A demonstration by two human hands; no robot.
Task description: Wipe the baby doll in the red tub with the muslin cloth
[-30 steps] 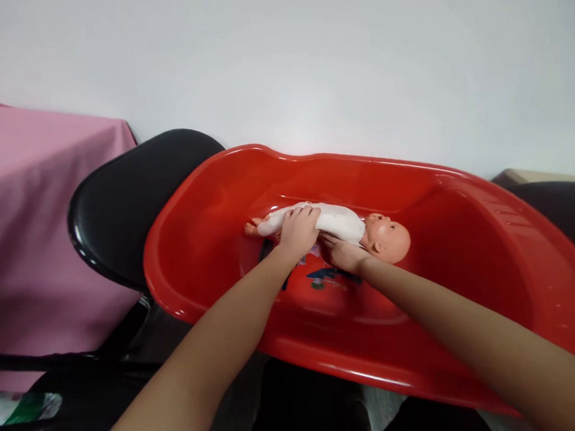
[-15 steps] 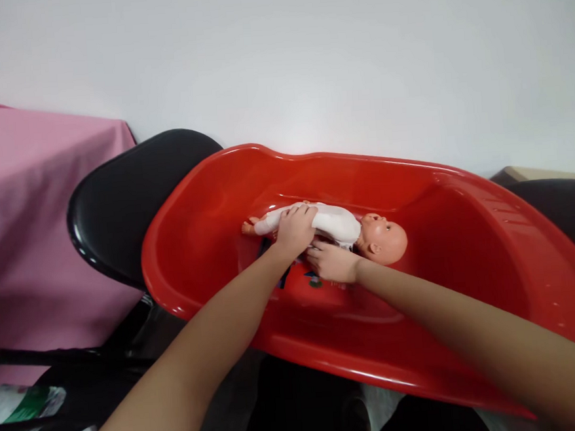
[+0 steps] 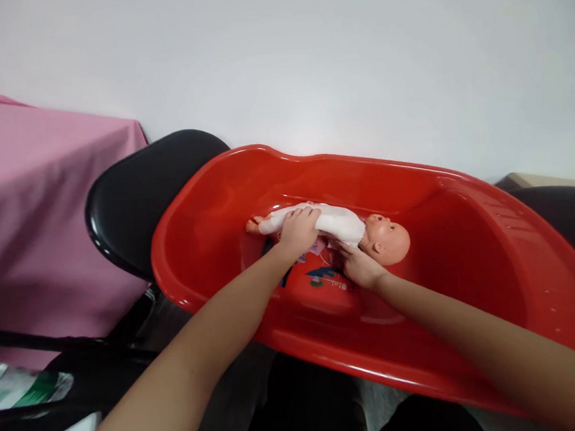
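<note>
A baby doll (image 3: pixel 340 225) in a white suit lies on its back in a red plastic tub (image 3: pixel 467 255), head to the right and feet to the left. My left hand (image 3: pixel 297 231) grips the doll around its hips and thighs. My right hand (image 3: pixel 362 266) touches the doll's near side by the shoulder, just below its bare head (image 3: pixel 390 240). Whether the right hand's fingers are closed on the doll is hidden.
The tub rests partly on a black chair (image 3: pixel 133 200) at the left. A pink cloth (image 3: pixel 31 214) covers furniture at far left. A plastic bottle with a green label (image 3: pixel 28 388) lies at the lower left. A white wall stands behind.
My right hand slid left along the doll's side, then back right toward the shoulder. My left hand has stayed on the doll's hips. The view shifted slightly.
</note>
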